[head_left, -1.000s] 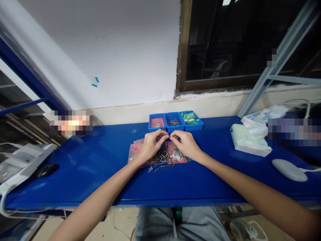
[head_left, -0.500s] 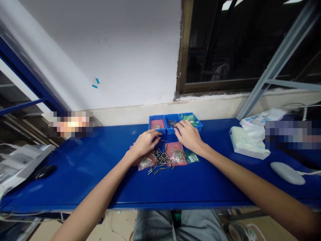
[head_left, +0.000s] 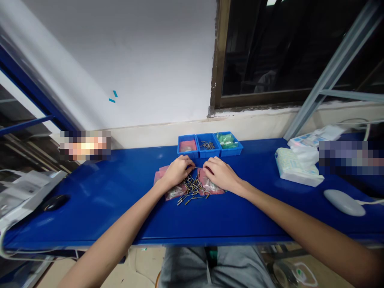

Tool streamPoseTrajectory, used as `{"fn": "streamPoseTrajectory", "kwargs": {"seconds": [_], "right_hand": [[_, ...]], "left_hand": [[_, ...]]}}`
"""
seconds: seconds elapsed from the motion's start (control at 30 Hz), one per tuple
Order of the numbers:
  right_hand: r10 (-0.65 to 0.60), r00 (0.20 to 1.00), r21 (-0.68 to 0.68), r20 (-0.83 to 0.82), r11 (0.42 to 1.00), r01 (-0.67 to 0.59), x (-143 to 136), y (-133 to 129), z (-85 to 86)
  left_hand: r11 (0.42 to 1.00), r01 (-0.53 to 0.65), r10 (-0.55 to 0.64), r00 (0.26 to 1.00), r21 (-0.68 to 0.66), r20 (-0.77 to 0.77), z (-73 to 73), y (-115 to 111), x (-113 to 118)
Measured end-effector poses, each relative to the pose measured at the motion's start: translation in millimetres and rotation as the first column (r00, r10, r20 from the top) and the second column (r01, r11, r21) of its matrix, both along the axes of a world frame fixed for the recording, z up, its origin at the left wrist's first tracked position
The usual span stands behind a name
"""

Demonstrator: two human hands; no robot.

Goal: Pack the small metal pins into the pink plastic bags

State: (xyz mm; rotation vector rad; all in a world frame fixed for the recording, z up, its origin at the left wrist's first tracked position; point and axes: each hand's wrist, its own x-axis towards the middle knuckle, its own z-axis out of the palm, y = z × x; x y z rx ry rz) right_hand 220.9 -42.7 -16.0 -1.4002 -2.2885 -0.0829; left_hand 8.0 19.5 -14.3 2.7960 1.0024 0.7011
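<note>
left hand (head_left: pixel 177 171) curled, seemingly pinching thin pin (head_left: pixel 197 167) near rivet pile (head_left: pixel 193 187), right hand (head_left: pixel 222 172) half-curled by its other end, grip can't tell; step looks like two-handed pin handling, next move probably calls for light fingertip control.

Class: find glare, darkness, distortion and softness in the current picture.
Head view: pale glare on the blue table, leftward; head view: window mostly dark, grey post leaning, perhaps from wide-angle stretch; head view: metal pins soft, pixel blocks masking both sides.

Pink bags (head_left: pixel 209 186), silver-and-gold rivets (head_left: pixel 192 186), blue tabletop (head_left: pixel 234 220)
</note>
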Motion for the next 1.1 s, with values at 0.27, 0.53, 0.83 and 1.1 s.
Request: {"fn": "streamPoseTrajectory", "kwargs": {"seconds": [0.27,0.53,0.83,1.1], "right_hand": [[-0.008,0.996,0.058,-0.093,0.998,0.014,2,3,-2.7],[0.032,0.996,0.115,-0.078,0.993,-0.023,3,4,0.4],[0.027,0.987,0.103,-0.161,0.995,-0.01,0,2,5.1],[0.042,0.953,-0.034,-0.299,0.998,-0.055,-6,-2,2.7]], "left_hand": [[0.996,-0.005,-0.007,0.991,0.094,0.13,6.0,-9,4],[0.99,0.028,-0.046,0.991,0.141,0.127,8.7,-18,8],[0.982,0.059,-0.088,0.983,0.181,0.158,6.7,-19,8],[0.968,0.087,-0.123,0.982,0.237,0.14,7.3,-18,6]]}}
